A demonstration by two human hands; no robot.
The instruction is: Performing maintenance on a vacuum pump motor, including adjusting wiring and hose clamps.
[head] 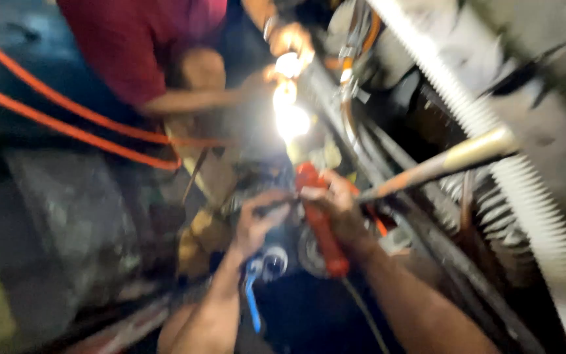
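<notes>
**Red tool held steep, right hand at its upper end**

The right hand (337,203) wraps the upper part of a red-handled tool (321,226), fingers closed round the handle. The tool's long axis runs from about 11 o'clock down to 5 o'clock: its head sits near the middle of the view, its butt end lower and a little to the right, with a thin dark cord (361,314) trailing off from there toward 5 o'clock. So the free length of the handle lies at 6 o'clock from the grip.

The left hand (260,219) is just beside the right, at its 9 o'clock, curled shut on something small and dark; blur hides what it is. At 6 o'clock from this hand a blue-handled wrench (253,298) points down, its shiny head beside a round metal fitting (275,261). Whether the hand touches the wrench cannot be told.

Both hands are near the red tool's head; the right one has it, and the left is close.

A long metal bar (440,164) reaches in from 2 o'clock toward the right hand. A ribbed pale hose (492,137) crosses the right side. At 12 o'clock a bright lamp (291,118) glares, with another person in a dark red shirt (139,46) behind it, and orange hoses (67,124) sweep across at 10 o'clock.
</notes>
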